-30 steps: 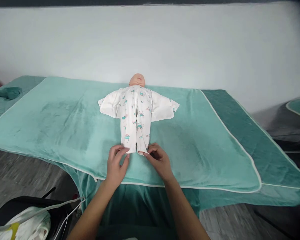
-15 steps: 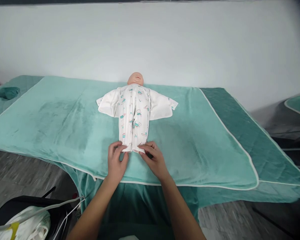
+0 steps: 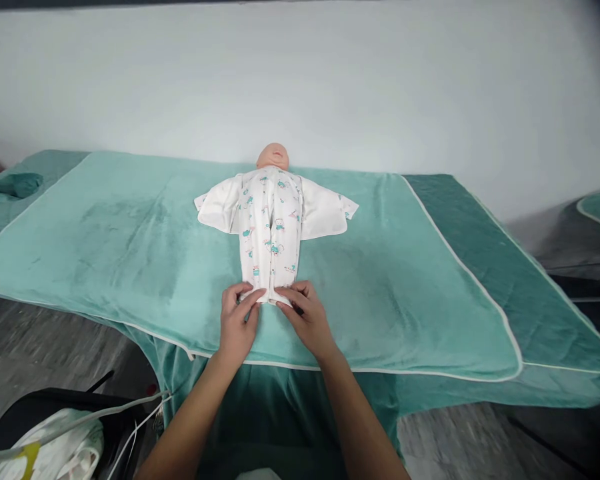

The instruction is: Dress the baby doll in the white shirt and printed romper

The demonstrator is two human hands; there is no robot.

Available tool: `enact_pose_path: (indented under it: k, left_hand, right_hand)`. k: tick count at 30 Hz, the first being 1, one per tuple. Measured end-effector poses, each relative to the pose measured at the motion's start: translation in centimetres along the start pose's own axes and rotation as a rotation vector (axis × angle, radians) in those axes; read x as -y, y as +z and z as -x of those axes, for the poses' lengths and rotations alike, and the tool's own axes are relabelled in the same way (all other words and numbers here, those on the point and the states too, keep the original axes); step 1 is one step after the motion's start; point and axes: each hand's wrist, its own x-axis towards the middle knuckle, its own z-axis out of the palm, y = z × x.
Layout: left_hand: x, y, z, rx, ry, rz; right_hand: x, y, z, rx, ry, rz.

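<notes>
A baby doll (image 3: 273, 156) lies on its back, its head toward the wall. White printed baby clothes (image 3: 270, 227) cover its body down to the bottom hem, with the wide sleeves spread to both sides. A seam or opening runs down the middle of the front. At the hem's left part, my left hand (image 3: 238, 321) pinches the fabric between thumb and fingers. My right hand (image 3: 307, 317) grips the right part of the same hem. The doll's arms and legs are hidden under the cloth.
A light green velvety blanket (image 3: 405, 300) with white piping lies over a darker green cover (image 3: 485, 233) on the table. Behind stands a white wall (image 3: 300, 80). At lower left, a black chair (image 3: 35, 407) holds white cloth (image 3: 65, 440), with a pale cable (image 3: 95, 413) across it.
My left hand has shifted slightly right along the hem, toward the middle. My right hand stays at its part of the hem. The view has moved a little.
</notes>
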Motion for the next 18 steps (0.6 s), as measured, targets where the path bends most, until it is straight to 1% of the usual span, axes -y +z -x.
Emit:
enact_pose_path:
  k: [3, 6, 8, 10, 11, 13, 15, 17, 18]
  left_hand:
    - [-0.1, 0.0, 0.1, 0.002, -0.008, 0.027]
    - [-0.3, -0.7, 0.0, 0.042, -0.07, 0.153]
    - [0.1, -1.7, -0.6, 0.068, -0.159, 0.277]
    - [1.1, -2.7, -1.9, 0.038, -0.271, 0.346]
    - [1.8, -3.1, -2.7, 0.006, -0.32, 0.347]
    - [3.6, -3.3, -4.8, -0.038, -0.355, 0.282]
    - [5.3, -2.6, -7.2, -0.033, -0.308, 0.143]
    - [6.4, -1.2, -9.4, 0.018, -0.221, -0.055]
    - [6.8, -0.5, -10.4, 0.069, -0.174, -0.147]
  right_hand:
    - [0.1, 0.2, 0.1, -0.035, 0.001, 0.008]
    - [0.3, 0.0, 0.4, -0.061, 0.03, -0.015]
    - [0.5, -0.6, 0.5, -0.032, 0.044, -0.072]
    - [0.2, -1.5, 0.1, -0.012, 0.07, -0.138]
    - [-0.2, -2.0, -0.4, -0.025, 0.093, -0.14]
    - [-1.4, -3.0, -2.1, -0.095, 0.131, -0.046]
    - [-3.2, -3.7, -4.7, -0.151, 0.11, 0.156]
    - [-5.1, -3.9, -7.8, -0.126, 0.04, 0.364]
    - [-6.0, -3.9, -9.4, -0.085, 0.011, 0.447]
